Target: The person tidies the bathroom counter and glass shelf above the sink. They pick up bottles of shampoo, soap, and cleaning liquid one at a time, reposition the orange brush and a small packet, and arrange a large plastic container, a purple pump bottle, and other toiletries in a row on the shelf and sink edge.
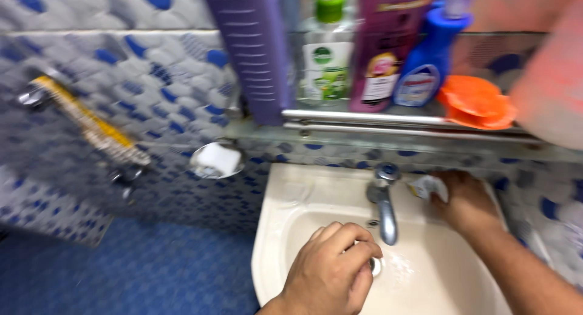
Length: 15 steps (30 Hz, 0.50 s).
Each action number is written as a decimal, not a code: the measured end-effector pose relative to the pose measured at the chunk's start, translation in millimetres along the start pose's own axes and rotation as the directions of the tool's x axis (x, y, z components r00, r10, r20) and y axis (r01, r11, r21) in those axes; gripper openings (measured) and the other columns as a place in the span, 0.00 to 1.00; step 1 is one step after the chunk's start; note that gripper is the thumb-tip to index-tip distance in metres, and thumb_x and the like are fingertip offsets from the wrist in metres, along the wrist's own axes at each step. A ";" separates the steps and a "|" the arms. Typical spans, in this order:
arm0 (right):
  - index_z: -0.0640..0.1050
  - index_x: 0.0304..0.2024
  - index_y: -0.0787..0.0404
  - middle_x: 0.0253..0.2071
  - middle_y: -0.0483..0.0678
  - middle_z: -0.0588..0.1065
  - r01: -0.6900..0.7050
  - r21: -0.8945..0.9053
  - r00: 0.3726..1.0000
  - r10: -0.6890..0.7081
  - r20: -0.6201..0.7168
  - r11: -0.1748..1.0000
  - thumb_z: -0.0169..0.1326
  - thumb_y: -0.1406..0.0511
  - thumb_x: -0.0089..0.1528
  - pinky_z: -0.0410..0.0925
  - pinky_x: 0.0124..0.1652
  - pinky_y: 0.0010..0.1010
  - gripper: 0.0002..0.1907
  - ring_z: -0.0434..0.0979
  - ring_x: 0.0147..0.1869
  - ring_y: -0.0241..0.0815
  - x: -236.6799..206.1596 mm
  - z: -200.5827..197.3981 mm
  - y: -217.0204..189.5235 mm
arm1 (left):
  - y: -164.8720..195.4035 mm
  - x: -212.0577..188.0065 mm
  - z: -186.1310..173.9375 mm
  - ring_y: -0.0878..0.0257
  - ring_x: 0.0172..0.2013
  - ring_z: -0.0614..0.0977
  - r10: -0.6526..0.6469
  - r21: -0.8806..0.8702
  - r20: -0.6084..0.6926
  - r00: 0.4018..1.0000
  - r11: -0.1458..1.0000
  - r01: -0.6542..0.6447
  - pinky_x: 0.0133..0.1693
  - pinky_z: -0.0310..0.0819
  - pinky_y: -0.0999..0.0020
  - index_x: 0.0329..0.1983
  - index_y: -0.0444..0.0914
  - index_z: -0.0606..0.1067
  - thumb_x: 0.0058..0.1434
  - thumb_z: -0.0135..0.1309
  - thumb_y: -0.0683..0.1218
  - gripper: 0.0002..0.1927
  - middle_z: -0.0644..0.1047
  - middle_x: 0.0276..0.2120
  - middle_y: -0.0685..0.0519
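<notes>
Left hand (331,269) over blurred drain (376,266)

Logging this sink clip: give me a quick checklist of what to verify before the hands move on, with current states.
1. Left hand over the sink basin, near the drain: ok.
2. Small white thing under its fingers: cannot tell what it is.
3. Right hand on a small white packet on the rim: ok.
4. Tap running: cannot tell, blurred.
5. Bottles on the shelf upright: ok.
</notes>
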State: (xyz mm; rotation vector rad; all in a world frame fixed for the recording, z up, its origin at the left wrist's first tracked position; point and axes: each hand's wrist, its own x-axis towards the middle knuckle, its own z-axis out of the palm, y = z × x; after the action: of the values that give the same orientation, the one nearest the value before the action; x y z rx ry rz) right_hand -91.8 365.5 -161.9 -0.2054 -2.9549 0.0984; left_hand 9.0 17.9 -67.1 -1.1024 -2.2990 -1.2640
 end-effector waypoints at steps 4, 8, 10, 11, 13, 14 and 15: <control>0.68 0.68 0.40 0.70 0.44 0.67 -0.145 -0.257 0.948 0.208 0.242 0.956 0.60 0.49 0.60 0.66 0.65 0.43 0.35 0.67 0.71 0.49 30.6 0.5 -17.6 | -7.3 -10.9 -10.0 0.54 0.45 0.79 -0.093 0.032 0.017 0.996 0.995 0.093 0.49 0.74 0.61 0.38 0.39 0.79 0.54 0.58 0.37 0.09 0.77 0.41 0.52; 0.68 0.68 0.44 0.68 0.46 0.68 -0.183 -0.250 0.929 0.250 0.271 0.951 0.63 0.47 0.57 0.66 0.64 0.44 0.38 0.66 0.72 0.50 33.3 6.3 -24.6 | -11.6 -15.1 -18.5 0.54 0.45 0.79 -0.148 0.053 -0.001 0.989 0.988 0.148 0.49 0.74 0.62 0.39 0.39 0.80 0.55 0.57 0.36 0.09 0.77 0.41 0.52; 0.69 0.68 0.44 0.68 0.48 0.68 -0.227 -0.226 0.917 0.286 0.277 0.947 0.64 0.47 0.57 0.66 0.64 0.44 0.38 0.66 0.71 0.52 36.9 15.2 -24.3 | -12.6 -14.4 -20.2 0.54 0.46 0.79 -0.154 0.057 -0.025 0.988 0.986 0.155 0.50 0.74 0.61 0.39 0.39 0.80 0.55 0.57 0.36 0.09 0.77 0.41 0.52; 0.71 0.66 0.44 0.68 0.47 0.68 -0.214 -0.228 0.925 0.272 0.265 0.950 0.64 0.47 0.57 0.66 0.64 0.43 0.36 0.66 0.71 0.52 39.6 19.2 -21.8 | -12.9 -13.5 -20.2 0.55 0.47 0.79 -0.155 0.055 -0.034 0.987 0.986 0.157 0.51 0.74 0.61 0.39 0.39 0.80 0.55 0.57 0.36 0.10 0.77 0.41 0.52; 0.73 0.64 0.44 0.68 0.46 0.68 -0.201 -0.230 0.936 0.256 0.242 0.952 0.64 0.49 0.56 0.66 0.64 0.41 0.34 0.66 0.70 0.51 41.4 27.1 -14.2 | -13.4 -10.0 -18.3 0.54 0.47 0.79 -0.157 0.056 -0.041 0.987 0.986 0.159 0.51 0.74 0.61 0.38 0.39 0.80 0.54 0.57 0.36 0.09 0.77 0.41 0.52; 0.74 0.64 0.44 0.67 0.46 0.70 -0.199 -0.200 0.947 0.241 0.214 0.959 0.63 0.50 0.57 0.67 0.63 0.41 0.32 0.67 0.69 0.51 42.0 30.3 -10.6 | -14.1 -7.8 -17.5 0.54 0.47 0.79 -0.155 0.057 -0.039 0.987 0.986 0.157 0.51 0.73 0.61 0.38 0.39 0.80 0.54 0.57 0.36 0.09 0.77 0.41 0.53; 0.74 0.64 0.43 0.65 0.45 0.71 -0.197 -0.169 0.956 0.227 0.188 0.966 0.62 0.51 0.58 0.67 0.63 0.42 0.31 0.68 0.68 0.51 42.3 32.8 -7.6 | -14.7 -5.9 -16.8 0.54 0.47 0.79 -0.166 0.048 -0.027 0.986 0.985 0.167 0.51 0.73 0.62 0.38 0.38 0.80 0.55 0.57 0.36 0.09 0.77 0.42 0.53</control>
State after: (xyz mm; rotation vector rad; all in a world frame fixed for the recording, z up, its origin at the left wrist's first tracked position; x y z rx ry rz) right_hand -140.0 362.3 -186.3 -0.5679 -3.1368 -0.0784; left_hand 0.3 -3.3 -69.5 -0.8902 -2.4339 -1.2634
